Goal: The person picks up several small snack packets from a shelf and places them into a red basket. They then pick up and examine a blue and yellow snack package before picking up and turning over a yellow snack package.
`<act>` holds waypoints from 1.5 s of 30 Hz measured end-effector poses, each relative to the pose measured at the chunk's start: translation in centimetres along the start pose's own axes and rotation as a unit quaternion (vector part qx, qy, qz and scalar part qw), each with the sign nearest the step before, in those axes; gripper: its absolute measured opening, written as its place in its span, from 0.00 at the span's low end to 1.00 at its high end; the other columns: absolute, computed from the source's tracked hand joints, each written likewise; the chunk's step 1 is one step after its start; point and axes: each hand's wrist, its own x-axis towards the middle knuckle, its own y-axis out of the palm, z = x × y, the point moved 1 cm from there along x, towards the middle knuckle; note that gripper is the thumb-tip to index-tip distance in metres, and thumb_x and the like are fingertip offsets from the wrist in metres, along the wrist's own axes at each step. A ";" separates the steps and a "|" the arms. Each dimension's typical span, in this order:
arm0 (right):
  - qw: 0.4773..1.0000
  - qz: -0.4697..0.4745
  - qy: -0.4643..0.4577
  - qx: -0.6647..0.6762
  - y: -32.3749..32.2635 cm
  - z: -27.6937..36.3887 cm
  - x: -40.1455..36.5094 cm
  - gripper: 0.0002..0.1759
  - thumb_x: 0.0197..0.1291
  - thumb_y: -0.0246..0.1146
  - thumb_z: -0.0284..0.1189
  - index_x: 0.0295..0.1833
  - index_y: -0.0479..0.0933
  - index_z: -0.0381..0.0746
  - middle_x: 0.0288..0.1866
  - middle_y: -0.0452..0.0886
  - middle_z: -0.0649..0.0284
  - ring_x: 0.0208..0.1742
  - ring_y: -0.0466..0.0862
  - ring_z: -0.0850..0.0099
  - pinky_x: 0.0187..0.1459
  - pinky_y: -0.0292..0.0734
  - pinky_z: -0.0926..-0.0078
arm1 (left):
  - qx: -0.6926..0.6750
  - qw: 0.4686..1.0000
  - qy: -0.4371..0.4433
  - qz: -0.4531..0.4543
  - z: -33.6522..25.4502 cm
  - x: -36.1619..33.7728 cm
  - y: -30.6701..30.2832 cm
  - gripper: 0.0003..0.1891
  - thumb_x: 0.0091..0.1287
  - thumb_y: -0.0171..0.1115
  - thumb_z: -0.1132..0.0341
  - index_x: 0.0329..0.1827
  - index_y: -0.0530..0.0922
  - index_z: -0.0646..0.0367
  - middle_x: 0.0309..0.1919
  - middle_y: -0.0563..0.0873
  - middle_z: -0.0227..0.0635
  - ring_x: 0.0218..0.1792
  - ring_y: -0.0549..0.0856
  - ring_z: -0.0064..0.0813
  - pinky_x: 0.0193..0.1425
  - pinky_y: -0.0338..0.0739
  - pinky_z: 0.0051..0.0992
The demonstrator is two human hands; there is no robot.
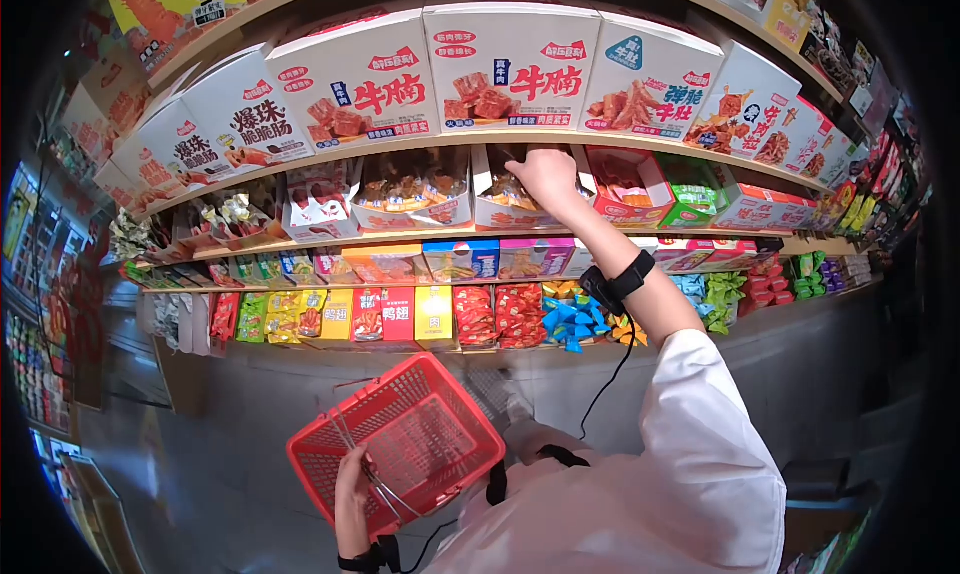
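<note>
Reaching with right hand (pixel 548 181) into shelved box (pixel 512 217) of packets (pixel 497 189), cannot tell if pinching any; likely light, crinkly, best taken by edges. Gripping red basket (pixel 467 402) by wire handles (pixel 344 430) in left hand (pixel 351 478).

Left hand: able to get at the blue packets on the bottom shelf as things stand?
Probably not: the left hand is taken up holding the red basket by its handles. The blue packets themselves look exposed, so a free hand likely could.

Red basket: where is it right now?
In the head view, the red basket sits lower left of centre, below the shelves, held in the left hand.
</note>
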 end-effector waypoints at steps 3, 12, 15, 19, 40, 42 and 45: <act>0.990 -0.137 -0.043 -0.001 3.8 -0.9 2.7 0.23 0.50 0.62 0.46 0.40 0.77 0.36 0.34 0.80 0.53 0.34 0.81 0.56 0.35 0.76 0.61 | 0.002 1.000 -0.010 -0.007 0.9 1.2 -1.1 0.13 0.63 0.54 0.61 0.20 0.71 0.54 0.14 0.71 0.26 0.18 0.73 0.22 0.24 0.67 0.23; 0.969 -0.239 -0.061 0.012 3.0 -1.1 2.1 0.25 0.54 0.59 0.50 0.42 0.75 0.37 0.33 0.79 0.55 0.34 0.80 0.57 0.34 0.75 0.61 | -0.011 0.999 -0.036 -0.002 2.6 1.7 -1.7 0.15 0.63 0.55 0.61 0.18 0.71 0.54 0.13 0.71 0.27 0.17 0.73 0.23 0.23 0.68 0.24; 0.966 -0.236 -0.097 -0.040 2.6 -1.6 1.4 0.29 0.54 0.58 0.53 0.43 0.76 0.35 0.29 0.79 0.53 0.31 0.81 0.55 0.32 0.76 0.60 | -0.025 0.999 -0.042 0.000 2.7 1.8 -1.5 0.14 0.63 0.55 0.62 0.18 0.70 0.55 0.13 0.71 0.28 0.17 0.72 0.23 0.22 0.68 0.24; 0.995 0.026 -0.091 -0.038 1.2 -1.9 0.7 0.38 0.55 0.48 0.62 0.52 0.71 0.37 0.29 0.80 0.48 0.34 0.81 0.51 0.38 0.77 0.58 | -0.033 0.998 -0.057 0.006 3.4 2.9 -1.6 0.14 0.63 0.56 0.63 0.19 0.70 0.55 0.13 0.70 0.28 0.16 0.72 0.23 0.20 0.68 0.24; 0.955 -0.057 -0.184 0.224 3.3 -1.3 -20.1 0.13 0.51 0.62 0.23 0.43 0.73 0.33 0.41 0.76 0.54 0.45 0.75 0.58 0.48 0.69 0.66 | 0.050 0.994 -0.093 0.042 11.8 8.9 -1.7 0.14 0.63 0.51 0.66 0.18 0.69 0.59 0.14 0.72 0.32 0.19 0.76 0.27 0.25 0.71 0.27; 0.959 0.001 -0.135 0.248 6.3 -2.5 -22.4 0.10 0.52 0.61 0.23 0.41 0.73 0.33 0.40 0.76 0.55 0.44 0.75 0.58 0.47 0.69 0.66 | 0.047 0.996 -0.069 0.013 13.7 11.1 -1.4 0.11 0.62 0.53 0.68 0.22 0.69 0.58 0.15 0.72 0.31 0.18 0.75 0.26 0.23 0.69 0.25; 0.947 0.071 -0.082 0.304 11.7 -4.0 -26.5 0.06 0.54 0.60 0.23 0.37 0.74 0.32 0.36 0.78 0.54 0.40 0.77 0.58 0.44 0.71 0.67 | 0.037 0.999 -0.023 -0.031 15.6 13.5 0.4 0.06 0.60 0.55 0.72 0.30 0.66 0.55 0.18 0.71 0.29 0.18 0.73 0.22 0.18 0.65 0.22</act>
